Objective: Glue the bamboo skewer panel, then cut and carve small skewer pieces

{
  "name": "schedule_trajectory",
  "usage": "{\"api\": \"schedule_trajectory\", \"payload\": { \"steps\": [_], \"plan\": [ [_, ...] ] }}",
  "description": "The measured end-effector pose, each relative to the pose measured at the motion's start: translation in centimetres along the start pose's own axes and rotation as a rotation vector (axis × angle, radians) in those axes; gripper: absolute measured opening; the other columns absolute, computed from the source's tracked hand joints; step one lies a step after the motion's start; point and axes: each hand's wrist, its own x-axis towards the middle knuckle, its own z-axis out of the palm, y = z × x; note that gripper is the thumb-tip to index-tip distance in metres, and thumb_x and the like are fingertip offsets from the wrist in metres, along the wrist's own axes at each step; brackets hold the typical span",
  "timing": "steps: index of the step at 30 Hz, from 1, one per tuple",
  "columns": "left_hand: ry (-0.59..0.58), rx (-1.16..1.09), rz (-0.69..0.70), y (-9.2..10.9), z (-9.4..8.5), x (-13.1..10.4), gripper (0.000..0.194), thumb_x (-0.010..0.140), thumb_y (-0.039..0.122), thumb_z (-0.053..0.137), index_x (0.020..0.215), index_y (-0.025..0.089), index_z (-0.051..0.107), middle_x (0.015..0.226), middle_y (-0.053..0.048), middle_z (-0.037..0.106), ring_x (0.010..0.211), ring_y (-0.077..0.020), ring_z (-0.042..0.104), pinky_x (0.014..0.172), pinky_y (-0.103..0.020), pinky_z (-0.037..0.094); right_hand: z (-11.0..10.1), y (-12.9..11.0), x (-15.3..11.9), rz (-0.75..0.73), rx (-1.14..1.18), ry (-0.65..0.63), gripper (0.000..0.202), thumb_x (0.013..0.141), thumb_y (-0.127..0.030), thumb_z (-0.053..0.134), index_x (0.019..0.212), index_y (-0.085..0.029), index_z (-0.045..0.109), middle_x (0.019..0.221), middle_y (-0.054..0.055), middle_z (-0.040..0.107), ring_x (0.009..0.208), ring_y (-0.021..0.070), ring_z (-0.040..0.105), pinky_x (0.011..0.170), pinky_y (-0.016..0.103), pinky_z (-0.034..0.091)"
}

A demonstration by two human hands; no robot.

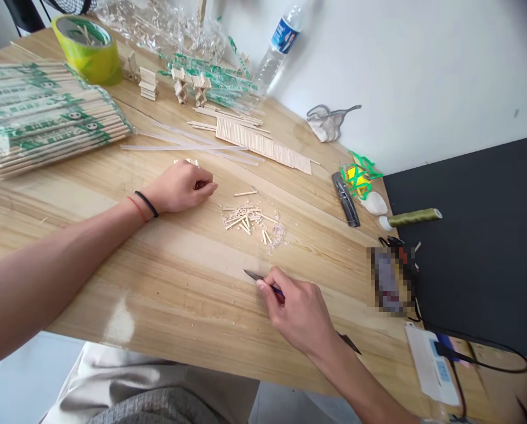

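My right hand (296, 306) grips a knife (253, 275) near the front of the wooden table, its dark pointed blade aimed left. A dark pointed end (350, 343) shows beside my right wrist; whether it belongs to the knife I cannot tell. My left hand (184, 186) rests on the table with fingers curled, and what is inside them is hidden. Just behind it some short stick pieces (187, 162) peek out. Between the hands lies a loose pile of cut stick pieces (245, 219) with crumbs and shavings.
Behind the pile lies a flat row of joined sticks (263, 144), with clear strips (192, 146) alongside. Small stacked stick pieces (148, 83), packaged chopsticks (46, 118), yellow tape (89, 53) and a bottle (281, 44) stand farther back. A black clip-like tool (345, 199), thread spool (416, 218) and power strip (431, 362) are right.
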Motion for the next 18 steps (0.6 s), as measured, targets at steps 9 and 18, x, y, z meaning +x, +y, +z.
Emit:
{"api": "schedule_trajectory", "payload": {
  "steps": [9,18],
  "plan": [
    [-0.001,0.02,0.006,0.1,0.1,0.1,0.036,0.093,0.038,0.043,0.067,0.017,0.055,0.064,-0.001,0.049,0.065,-0.0145,0.048,0.071,-0.03,0.029,-0.5,0.8,1.5,-0.144,-0.298,-0.098,0.048,0.112,-0.038,0.032,0.079,-0.019,0.061,0.064,0.004,0.067,0.049,0.0152,0.057,0.052,0.03,0.023],
    [-0.016,0.01,0.014,0.1,0.2,0.2,0.036,0.094,0.037,0.041,0.065,0.017,0.051,0.064,-0.002,0.047,0.064,-0.0139,0.045,0.069,-0.03,0.03,0.7,0.9,0.9,-0.12,-0.389,-0.222,0.055,0.112,-0.036,0.026,0.077,-0.018,0.065,0.06,0.006,0.069,0.046,0.0179,0.058,0.052,0.033,0.019]
  ]
}}
